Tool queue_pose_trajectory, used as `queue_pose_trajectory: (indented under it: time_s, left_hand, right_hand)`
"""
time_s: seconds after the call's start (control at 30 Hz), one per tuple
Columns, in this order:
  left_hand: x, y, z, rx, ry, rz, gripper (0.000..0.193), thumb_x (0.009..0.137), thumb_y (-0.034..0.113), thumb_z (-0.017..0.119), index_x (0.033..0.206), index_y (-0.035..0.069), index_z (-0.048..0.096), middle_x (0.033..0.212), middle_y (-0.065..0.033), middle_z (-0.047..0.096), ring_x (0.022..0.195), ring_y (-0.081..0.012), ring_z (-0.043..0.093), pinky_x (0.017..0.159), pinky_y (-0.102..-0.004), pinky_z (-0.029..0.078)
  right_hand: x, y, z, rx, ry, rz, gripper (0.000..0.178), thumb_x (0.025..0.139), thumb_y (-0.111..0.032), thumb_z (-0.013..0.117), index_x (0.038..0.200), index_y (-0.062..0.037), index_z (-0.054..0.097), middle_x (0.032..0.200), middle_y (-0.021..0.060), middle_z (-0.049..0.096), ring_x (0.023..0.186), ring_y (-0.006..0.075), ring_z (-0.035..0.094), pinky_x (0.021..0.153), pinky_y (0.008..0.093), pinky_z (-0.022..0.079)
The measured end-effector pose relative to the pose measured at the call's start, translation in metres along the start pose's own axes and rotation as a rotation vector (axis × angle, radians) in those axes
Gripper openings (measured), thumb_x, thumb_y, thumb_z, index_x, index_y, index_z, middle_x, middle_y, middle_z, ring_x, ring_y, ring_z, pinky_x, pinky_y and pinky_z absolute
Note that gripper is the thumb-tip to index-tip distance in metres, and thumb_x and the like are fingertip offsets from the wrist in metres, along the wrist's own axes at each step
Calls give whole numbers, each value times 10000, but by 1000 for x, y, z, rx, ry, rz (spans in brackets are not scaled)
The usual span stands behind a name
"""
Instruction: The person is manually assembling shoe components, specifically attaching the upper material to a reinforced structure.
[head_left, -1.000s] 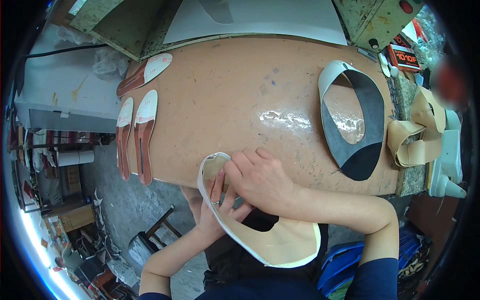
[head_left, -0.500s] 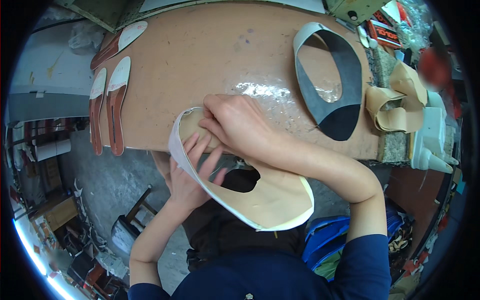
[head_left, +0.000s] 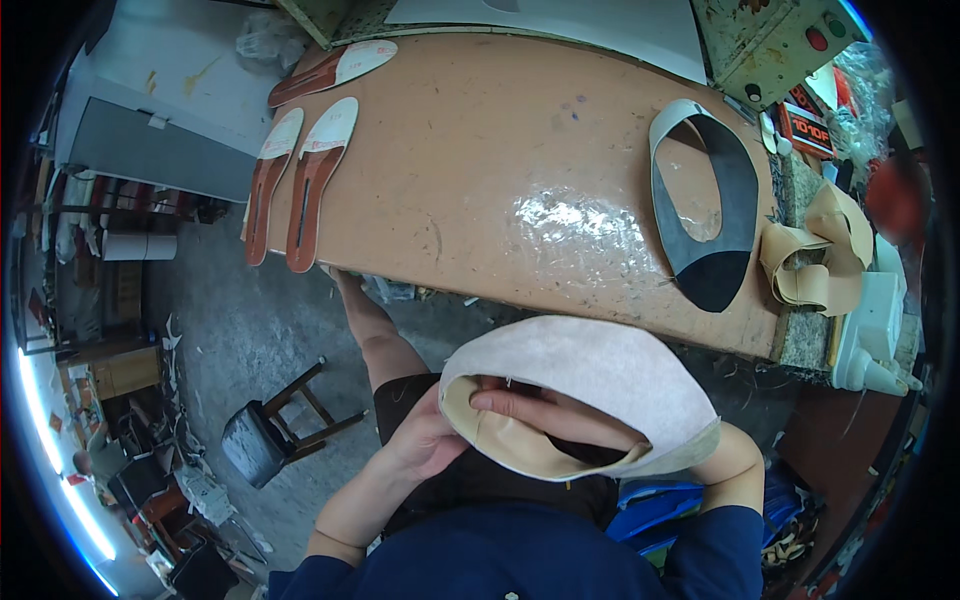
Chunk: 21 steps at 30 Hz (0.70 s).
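Held over my lap, close to the bench's front edge, is a shoe upper (head_left: 570, 350) with a pale, fuzzy face and a smooth beige lining (head_left: 510, 438). My left hand (head_left: 425, 440) is closed on its left, rounded end, with some fingers hidden by the edge. Behind the upper passes my right forearm. Through the upper's opening shows my right hand (head_left: 525, 408), thumb pointing left, closed against the lining at that same end; its other fingertips are mostly hidden.
On the brown bench (head_left: 450, 150) lie several brown-and-white insoles (head_left: 325, 175) at left and a grey-and-black upper (head_left: 735, 190) at right. Beige pieces (head_left: 820, 255) and a white plastic container (head_left: 870, 330) sit beyond. A stool (head_left: 265, 440) stands on the floor at left.
The upper has turned from lining side up to pale face up, and moved right, off the bench edge. My right hand has gone from above it into its opening. The view has shifted.
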<state>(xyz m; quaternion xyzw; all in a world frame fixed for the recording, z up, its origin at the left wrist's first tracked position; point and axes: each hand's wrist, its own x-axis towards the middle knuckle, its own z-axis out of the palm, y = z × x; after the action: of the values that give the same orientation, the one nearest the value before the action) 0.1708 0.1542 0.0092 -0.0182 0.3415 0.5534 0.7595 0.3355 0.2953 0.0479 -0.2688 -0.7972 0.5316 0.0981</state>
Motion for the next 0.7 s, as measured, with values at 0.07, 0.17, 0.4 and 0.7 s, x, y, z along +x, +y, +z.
queue_pose_trajectory:
  time_s: [0.07,0.17,0.4,0.7]
  left_hand:
    - [1,-2,-8,-31,-11,-16,622,805,8,645,1374,14,394,1323,-108,511,1217,-203,513,1035,-346,418]
    - [8,-2,-22,-31,-147,-40,560,735,-28,656,1275,-25,509,1200,-116,619,1084,-205,609,991,-337,457]
    - [22,-4,-20,-233,-382,-90,673,650,33,686,1290,-39,491,1219,-122,608,1109,-208,599,986,-341,459]
    - [68,25,25,1114,324,780,432,743,2,675,1154,48,549,1052,-100,588,974,-224,576,865,-377,459]
  right_hand:
    - [-13,0,9,-113,50,-67,364,869,-452,621,1052,-150,709,989,76,696,878,236,675,818,333,518]
    - [-25,8,15,84,-141,-141,351,942,-284,522,1246,-114,561,1240,110,560,1146,225,535,994,334,436]
    - [-29,13,10,434,-340,141,363,962,-159,488,1316,-85,514,1335,114,518,1249,199,490,1068,329,407]
    - [48,38,-65,44,-195,-313,540,825,-274,674,1300,-68,521,1333,151,509,1227,292,497,1048,384,376]
